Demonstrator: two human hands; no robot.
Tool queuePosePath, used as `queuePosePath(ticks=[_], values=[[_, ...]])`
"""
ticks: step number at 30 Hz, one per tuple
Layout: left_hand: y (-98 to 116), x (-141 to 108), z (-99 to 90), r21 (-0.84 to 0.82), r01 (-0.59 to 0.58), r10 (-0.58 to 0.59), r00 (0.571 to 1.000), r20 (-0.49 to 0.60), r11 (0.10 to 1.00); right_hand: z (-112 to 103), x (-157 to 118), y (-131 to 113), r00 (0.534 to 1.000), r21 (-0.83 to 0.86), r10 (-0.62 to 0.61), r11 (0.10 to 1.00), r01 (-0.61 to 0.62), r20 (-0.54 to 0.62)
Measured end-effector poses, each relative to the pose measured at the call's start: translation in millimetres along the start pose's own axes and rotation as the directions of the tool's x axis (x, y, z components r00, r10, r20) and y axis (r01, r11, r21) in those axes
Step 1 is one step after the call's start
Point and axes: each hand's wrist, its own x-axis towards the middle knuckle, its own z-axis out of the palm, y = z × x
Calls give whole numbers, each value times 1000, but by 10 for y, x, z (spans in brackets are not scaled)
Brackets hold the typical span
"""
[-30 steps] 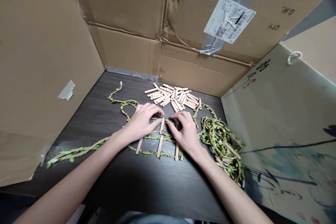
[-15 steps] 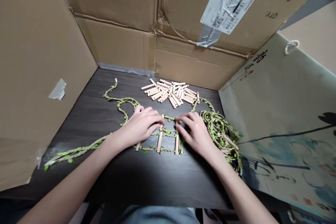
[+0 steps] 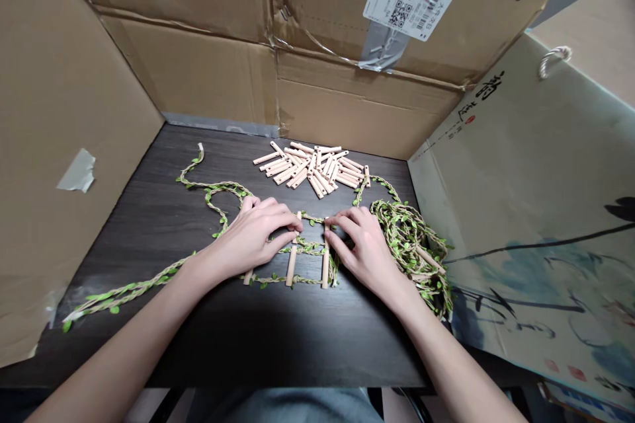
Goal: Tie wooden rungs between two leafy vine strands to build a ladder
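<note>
A small ladder of wooden sticks strung on green leafy twine [image 3: 311, 281] lies on the dark table. My left hand [image 3: 260, 232] reaches over it from the left, thumb and fingers closed on the upper part of the middle stick [image 3: 291, 269]. Under that palm, a left-hand stick [image 3: 249, 277] is mostly covered; only its near end shows. My right hand [image 3: 361, 241] pinches the top of the right-hand stick [image 3: 325, 269] between thumb and fingers. Both gripped sticks stand roughly parallel, with lengths of twine running between them.
Behind the hands lies a pile of loose drilled wooden sticks [image 3: 317, 168]. Right of my right hand sits a tangled heap of leafy twine [image 3: 409, 241]. Loose twine ends [image 3: 133, 292] trail left. Cardboard walls [image 3: 208, 73] and a printed paper bag [image 3: 536, 211] enclose the table.
The camera view has shifted slightly, so everything appears a little further left. Both hands keep hold of the same sticks, with hardly any other movement visible.
</note>
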Motion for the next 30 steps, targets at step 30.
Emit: queuePosePath(ticks=[30], values=[[95,-49,-12,14,-11,10,997,73,1000,-173,-53,-48,978,-3,-55,998,56,203]])
